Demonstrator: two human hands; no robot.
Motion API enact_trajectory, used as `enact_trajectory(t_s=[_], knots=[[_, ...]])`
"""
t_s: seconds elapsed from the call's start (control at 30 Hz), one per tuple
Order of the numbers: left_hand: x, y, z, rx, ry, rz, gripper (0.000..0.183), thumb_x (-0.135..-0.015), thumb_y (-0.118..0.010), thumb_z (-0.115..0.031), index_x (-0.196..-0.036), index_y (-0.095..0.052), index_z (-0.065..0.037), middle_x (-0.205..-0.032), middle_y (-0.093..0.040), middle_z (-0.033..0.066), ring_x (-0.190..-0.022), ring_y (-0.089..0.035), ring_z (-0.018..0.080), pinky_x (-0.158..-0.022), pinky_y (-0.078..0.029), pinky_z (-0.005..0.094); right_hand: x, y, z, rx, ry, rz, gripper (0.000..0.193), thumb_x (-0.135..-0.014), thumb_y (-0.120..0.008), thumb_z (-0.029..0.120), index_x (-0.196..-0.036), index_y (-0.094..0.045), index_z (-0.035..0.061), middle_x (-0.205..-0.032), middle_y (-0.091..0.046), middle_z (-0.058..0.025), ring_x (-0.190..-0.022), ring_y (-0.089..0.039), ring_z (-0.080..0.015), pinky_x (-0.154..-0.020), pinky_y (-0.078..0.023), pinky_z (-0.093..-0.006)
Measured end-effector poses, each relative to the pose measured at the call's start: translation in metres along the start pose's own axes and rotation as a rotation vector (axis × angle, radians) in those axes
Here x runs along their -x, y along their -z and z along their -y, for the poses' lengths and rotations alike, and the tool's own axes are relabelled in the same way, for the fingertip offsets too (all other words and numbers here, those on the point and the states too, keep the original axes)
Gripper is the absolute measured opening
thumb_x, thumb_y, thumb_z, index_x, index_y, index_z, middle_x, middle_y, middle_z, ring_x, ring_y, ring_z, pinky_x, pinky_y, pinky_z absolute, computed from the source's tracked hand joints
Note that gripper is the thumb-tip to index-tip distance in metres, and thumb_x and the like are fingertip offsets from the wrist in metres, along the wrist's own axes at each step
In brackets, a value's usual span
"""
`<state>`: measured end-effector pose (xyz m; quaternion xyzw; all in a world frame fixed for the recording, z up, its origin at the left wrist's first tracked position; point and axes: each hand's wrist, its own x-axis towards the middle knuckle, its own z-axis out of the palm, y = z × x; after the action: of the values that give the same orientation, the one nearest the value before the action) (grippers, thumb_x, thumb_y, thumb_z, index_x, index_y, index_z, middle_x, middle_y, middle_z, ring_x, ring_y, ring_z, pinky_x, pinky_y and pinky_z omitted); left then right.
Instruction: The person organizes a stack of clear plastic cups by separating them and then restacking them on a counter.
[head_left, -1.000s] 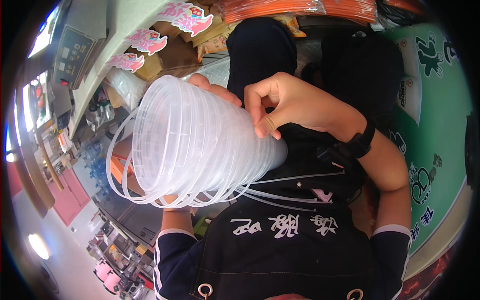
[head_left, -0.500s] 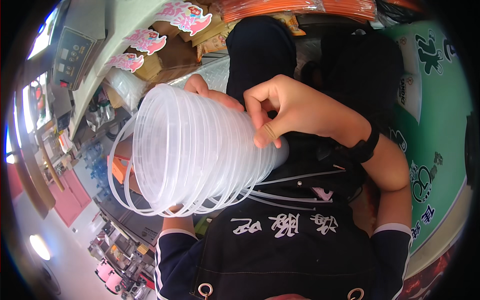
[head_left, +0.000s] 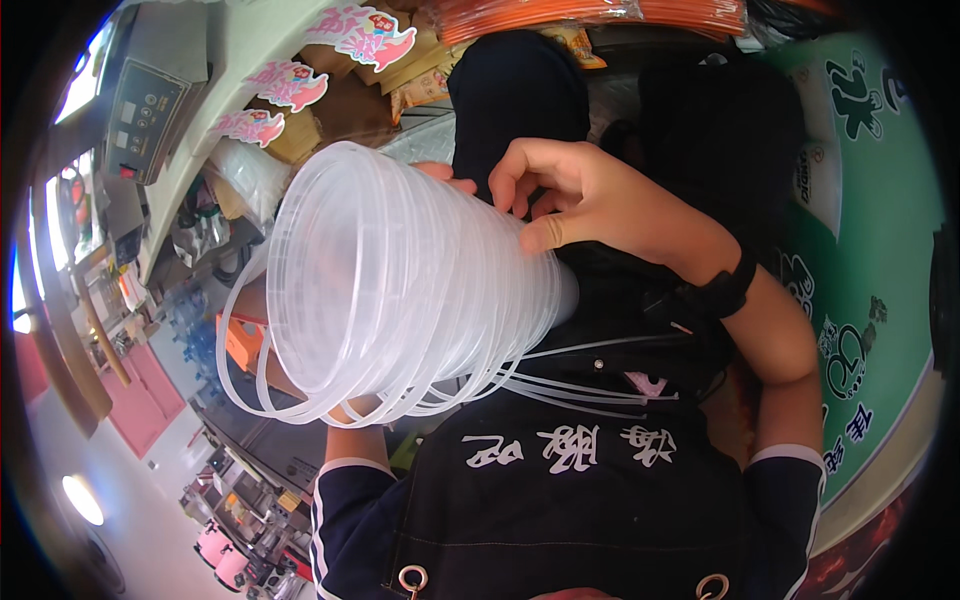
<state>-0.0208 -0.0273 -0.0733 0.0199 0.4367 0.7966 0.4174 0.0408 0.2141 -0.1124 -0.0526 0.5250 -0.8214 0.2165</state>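
One big black apron (head_left: 600,525) fills the bottom of the frame, on the person whose hands we see. A tall green board (head_left: 905,240) stands along the right side.

Next in size is the long stack of clear plastic tubs (head_left: 410,290) in the middle, a bit to the left. The tubs sit one inside the other. The stack leans on its side, with its wide open end to the left and its small end near the apron. Maybe it is tipped like this so the rims are easy to reach. It is long, which may be why both hands are at it.

A gray box with buttons (head_left: 155,110) sits in the upper left.

The right hand (head_left: 585,200) comes in from the right. Its fingers are bent and its thumb is close to them, by the rims near the small end. I cannot tell if it is pinching a rim. The stack is just left of this hand and a little below it.

Only some fingers of the left hand (head_left: 447,176) show, above the top edge of the stack. The stack hides the rest, so I cannot tell how tightly it grips. It seems to hold the stack up from behind.

The smallest bits are the thin white handles (head_left: 380,412), which loop below the tubs.
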Motion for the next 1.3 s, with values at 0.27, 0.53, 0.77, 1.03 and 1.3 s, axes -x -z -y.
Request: enact_trajectory(t_s=[0.27, 0.53, 0.77, 1.03, 1.3], knots=[[0.002, -0.011, -0.002, 0.058, -0.039, -0.066, 0.054, -0.103, -0.044, -0.047, -0.127, -0.048, 0.001, -0.13, -0.054, 0.0328, -0.112, -0.063, 0.0373, -0.091, -0.056, 0.0465, 0.0, 0.004, -0.019, -0.209, 0.027, 0.076, 0.014, -0.081, -0.079, 0.013, -0.087, -0.069, 0.0051, -0.097, -0.061, -0.0005, -0.093, -0.056, -0.0127, -0.094, -0.041, -0.0292], [0.002, -0.015, -0.002, 0.06, -0.059, -0.089, 0.054, -0.103, -0.044, -0.046, -0.129, -0.047, 0.001, -0.131, -0.054, 0.0315, -0.112, -0.063, 0.036, -0.092, -0.056, 0.0456, -0.002, -0.006, -0.014, -0.254, -0.021, 0.137, 0.02, -0.073, -0.086, 0.016, -0.081, -0.071, 0.0061, -0.1, -0.054, -0.0003, -0.094, -0.049, -0.0119, -0.091, -0.04, -0.0281], [0.012, -0.023, -0.002, 0.06, -0.082, -0.116, 0.054, -0.103, -0.044, -0.045, -0.131, -0.046, 0.001, -0.132, -0.055, 0.0302, -0.113, -0.063, 0.0348, -0.092, -0.056, 0.0449, -0.001, -0.013, -0.008, -0.157, -0.019, 0.15, 0.024, -0.07, -0.089, 0.012, -0.079, -0.068, 0.006, -0.105, -0.051, 0.0, -0.093, -0.052, -0.0104, -0.085, -0.047, -0.0253], [0.01, -0.023, 0.001, 0.057, -0.077, -0.129, 0.055, -0.103, -0.044, -0.044, -0.133, -0.046, 0.001, -0.132, -0.055, 0.0289, -0.113, -0.063, 0.0335, -0.093, -0.056, 0.044, -0.001, -0.012, 0.001, 0.009, -0.039, 0.016, 0.042, -0.067, -0.089, 0.022, -0.095, -0.063, 0.0057, -0.097, -0.061, -0.0008, -0.088, -0.051, -0.0139, -0.08, -0.044, -0.0293], [0.01, -0.024, 0.001, 0.043, -0.085, -0.144, 0.055, -0.103, -0.044, -0.043, -0.135, -0.045, 0.002, -0.133, -0.055, 0.0275, -0.113, -0.063, 0.0321, -0.094, -0.056, 0.0431, -0.003, -0.009, 0.012, 0.075, -0.057, 0.049, 0.035, -0.069, -0.086, 0.015, -0.09, -0.06, 0.0049, -0.089, -0.057, 0.0007, -0.078, -0.049, -0.0121, -0.071, -0.044, -0.0271]])
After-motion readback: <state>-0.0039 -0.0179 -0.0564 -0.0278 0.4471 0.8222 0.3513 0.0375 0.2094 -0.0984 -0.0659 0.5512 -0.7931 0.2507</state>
